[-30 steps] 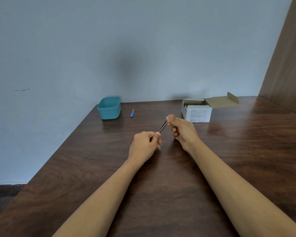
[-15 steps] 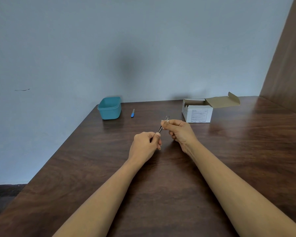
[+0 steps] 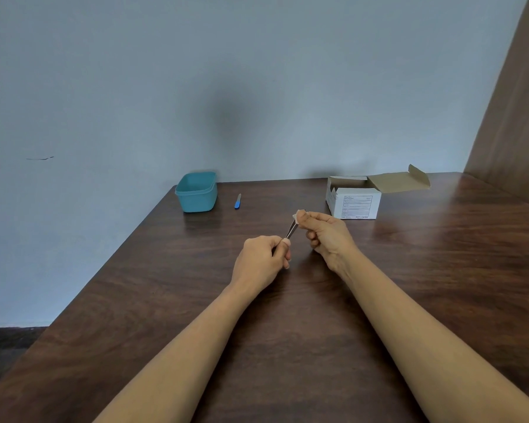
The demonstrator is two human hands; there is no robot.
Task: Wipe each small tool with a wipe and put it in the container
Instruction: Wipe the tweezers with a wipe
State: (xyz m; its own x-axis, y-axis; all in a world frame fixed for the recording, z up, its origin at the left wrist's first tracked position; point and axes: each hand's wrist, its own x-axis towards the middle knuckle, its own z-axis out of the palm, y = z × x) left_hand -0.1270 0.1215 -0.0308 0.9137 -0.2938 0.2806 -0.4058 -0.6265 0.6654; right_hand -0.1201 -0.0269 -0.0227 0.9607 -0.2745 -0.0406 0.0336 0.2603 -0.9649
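Observation:
My left hand [image 3: 261, 261] grips the lower end of a small pair of metal tweezers [image 3: 290, 230], which point up and to the right. My right hand [image 3: 324, 236] pinches a small white wipe [image 3: 296, 216] around the tweezers' tip. A teal plastic container [image 3: 196, 192] stands open at the table's far left corner. Just right of it lies a small blue-handled tool [image 3: 237, 201] on the wood.
An open white cardboard box [image 3: 356, 198] with its flap folded back sits at the far right of the dark wooden table [image 3: 287, 315]. A wooden panel [image 3: 513, 117] rises on the right, and a grey wall stands behind the table.
My right hand slid down the tweezers toward my left hand, then back up to the tip with the wipe. My left hand stayed still.

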